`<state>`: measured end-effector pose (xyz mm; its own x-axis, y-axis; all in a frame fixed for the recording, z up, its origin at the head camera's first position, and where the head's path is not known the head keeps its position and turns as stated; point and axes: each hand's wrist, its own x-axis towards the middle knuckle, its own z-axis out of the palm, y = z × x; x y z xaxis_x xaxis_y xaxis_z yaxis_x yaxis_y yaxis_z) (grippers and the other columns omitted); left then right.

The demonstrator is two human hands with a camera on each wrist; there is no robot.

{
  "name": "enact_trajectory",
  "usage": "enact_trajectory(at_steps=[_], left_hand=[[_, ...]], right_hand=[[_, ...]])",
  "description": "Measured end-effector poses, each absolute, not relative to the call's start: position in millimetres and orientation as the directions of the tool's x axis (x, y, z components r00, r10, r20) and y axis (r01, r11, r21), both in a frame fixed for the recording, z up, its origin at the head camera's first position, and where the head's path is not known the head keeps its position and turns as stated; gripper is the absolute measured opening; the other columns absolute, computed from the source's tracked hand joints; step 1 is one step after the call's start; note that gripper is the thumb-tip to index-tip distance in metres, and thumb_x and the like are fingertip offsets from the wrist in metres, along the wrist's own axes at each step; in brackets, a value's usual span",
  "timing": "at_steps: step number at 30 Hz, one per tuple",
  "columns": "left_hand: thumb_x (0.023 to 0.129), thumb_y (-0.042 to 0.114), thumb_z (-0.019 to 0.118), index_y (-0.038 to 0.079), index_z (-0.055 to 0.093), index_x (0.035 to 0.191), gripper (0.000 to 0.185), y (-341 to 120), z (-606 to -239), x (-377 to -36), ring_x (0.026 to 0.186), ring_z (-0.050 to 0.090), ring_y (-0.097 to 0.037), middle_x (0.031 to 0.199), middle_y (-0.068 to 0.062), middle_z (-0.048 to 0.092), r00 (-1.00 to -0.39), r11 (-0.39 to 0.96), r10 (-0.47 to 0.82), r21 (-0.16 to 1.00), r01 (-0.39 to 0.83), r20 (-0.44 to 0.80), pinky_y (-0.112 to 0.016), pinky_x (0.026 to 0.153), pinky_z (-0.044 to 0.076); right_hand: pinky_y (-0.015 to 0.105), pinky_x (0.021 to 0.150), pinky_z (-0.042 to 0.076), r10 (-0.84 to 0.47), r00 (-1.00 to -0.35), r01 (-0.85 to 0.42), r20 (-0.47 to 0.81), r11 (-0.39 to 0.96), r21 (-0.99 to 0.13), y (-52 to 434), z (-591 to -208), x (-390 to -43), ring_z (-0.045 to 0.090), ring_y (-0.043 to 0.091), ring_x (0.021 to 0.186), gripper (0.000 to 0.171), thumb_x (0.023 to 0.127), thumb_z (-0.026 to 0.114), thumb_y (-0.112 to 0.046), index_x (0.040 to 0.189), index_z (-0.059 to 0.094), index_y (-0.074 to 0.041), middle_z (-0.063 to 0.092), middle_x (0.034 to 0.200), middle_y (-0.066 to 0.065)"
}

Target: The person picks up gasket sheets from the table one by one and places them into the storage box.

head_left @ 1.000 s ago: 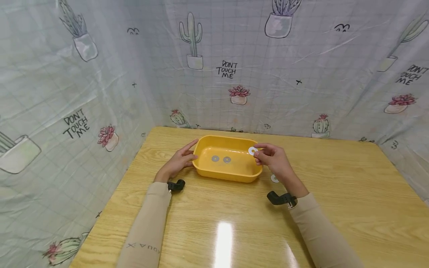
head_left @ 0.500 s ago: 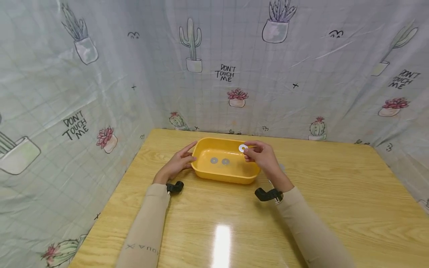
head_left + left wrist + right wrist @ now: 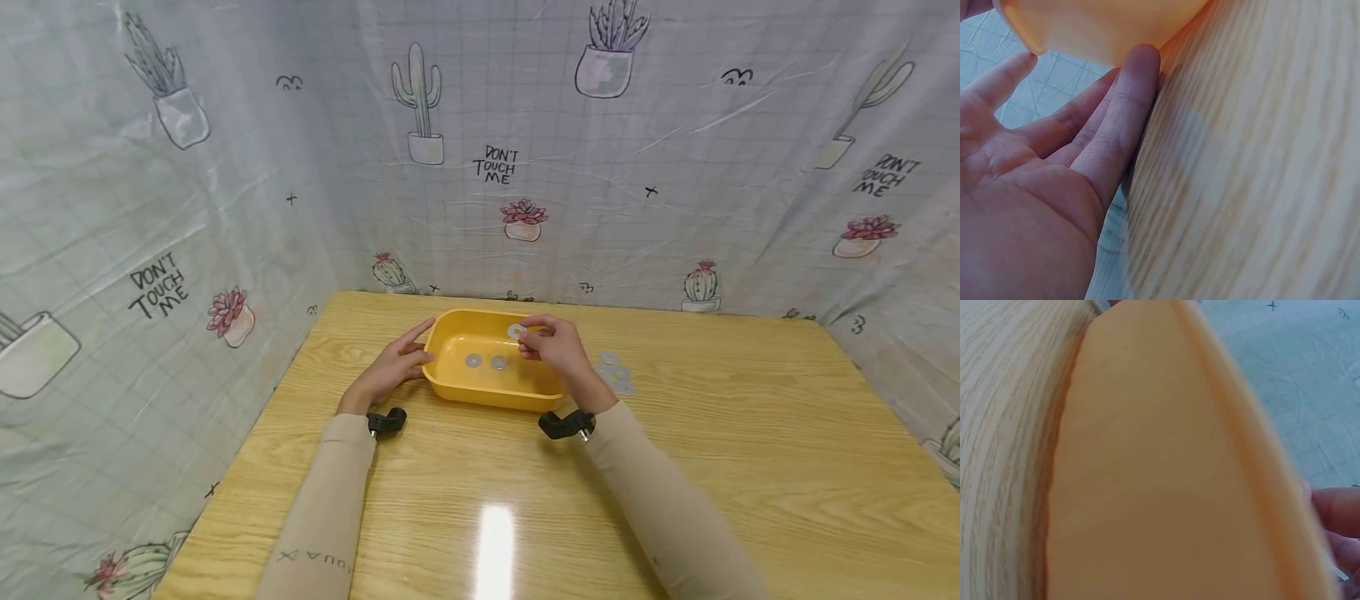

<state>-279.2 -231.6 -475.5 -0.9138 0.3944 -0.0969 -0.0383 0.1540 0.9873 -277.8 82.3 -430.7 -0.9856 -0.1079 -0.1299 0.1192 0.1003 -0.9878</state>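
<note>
While pinched, washer face-up.

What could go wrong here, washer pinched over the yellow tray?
1. The right hand pinches the washer by its edge above the tray; released from there, it may bounce or land on the two washers inside.
2. The left hand only rests straight fingers on the tray wall, so a bump could shift it.

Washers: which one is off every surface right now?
The washer pinched in the right hand over the yellow tub. Two others lie flat inside it; the rest lie on the table.
</note>
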Motion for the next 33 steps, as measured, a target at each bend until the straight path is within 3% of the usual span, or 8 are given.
enact_trajectory(at_steps=[5, 13, 19, 25, 33], left_hand=[[0.107, 0.016, 0.055, 0.034, 0.024, 0.164, 0.068, -232, -477, -279, 0.139, 0.050, -0.042, 0.158, -0.023, 0.039, -0.913, 0.152, 0.396, 0.987, -0.041, -0.099, -0.038, 0.101, 0.058], [0.107, 0.014, 0.053, 0.036, 0.025, 0.164, 0.067, -231, -476, -280, 0.138, 0.051, -0.042, 0.156, -0.023, 0.043, -0.912, 0.147, 0.397, 0.988, -0.046, -0.101, -0.035, 0.099, 0.059], [0.107, 0.014, 0.054, 0.034, 0.025, 0.164, 0.067, -232, -473, -281, 0.136, 0.052, -0.042, 0.155, -0.024, 0.043, -0.916, 0.141, 0.388, 0.989, -0.053, -0.104, -0.034, 0.097, 0.060], [0.107, 0.016, 0.055, 0.033, 0.023, 0.165, 0.069, -233, -473, -283, 0.139, 0.050, -0.042, 0.158, -0.024, 0.040, -0.912, 0.143, 0.399, 0.989, -0.044, -0.098, -0.035, 0.099, 0.059], [0.106, 0.019, 0.057, 0.034, 0.023, 0.164, 0.069, -235, -475, -283, 0.140, 0.048, -0.043, 0.161, -0.023, 0.036, -0.908, 0.136, 0.407, 0.990, -0.048, -0.100, -0.038, 0.101, 0.058]], right_hand=[[0.041, 0.090, 0.063, -0.088, -0.981, 0.163, -0.173, 0.113, -0.980, 75, -439, -281, 0.072, 0.028, 0.090, 0.030, 0.101, 0.062, -0.004, 0.131, 0.064, 0.000, 0.068, 0.117, 0.031], [0.042, 0.085, 0.064, -0.031, -0.974, 0.217, -0.226, 0.179, -0.960, 70, -442, -285, 0.073, 0.025, 0.081, 0.025, 0.099, 0.064, -0.002, 0.123, 0.068, 0.002, 0.072, 0.106, 0.025], [0.031, 0.069, 0.063, -0.027, -0.970, 0.227, -0.242, 0.267, -0.937, 66, -445, -288, 0.068, 0.017, 0.066, 0.022, 0.097, 0.065, 0.000, 0.119, 0.068, 0.005, 0.073, 0.091, 0.021], [0.025, 0.059, 0.057, -0.021, -0.958, 0.262, -0.288, 0.354, -0.898, 64, -447, -290, 0.062, 0.014, 0.058, 0.020, 0.097, 0.065, 0.000, 0.117, 0.068, 0.002, 0.069, 0.078, 0.011], [0.024, 0.057, 0.058, -0.011, -0.954, 0.261, -0.300, 0.460, -0.849, 63, -446, -289, 0.065, 0.014, 0.057, 0.021, 0.096, 0.065, -0.001, 0.116, 0.070, 0.002, 0.071, 0.084, 0.014]])
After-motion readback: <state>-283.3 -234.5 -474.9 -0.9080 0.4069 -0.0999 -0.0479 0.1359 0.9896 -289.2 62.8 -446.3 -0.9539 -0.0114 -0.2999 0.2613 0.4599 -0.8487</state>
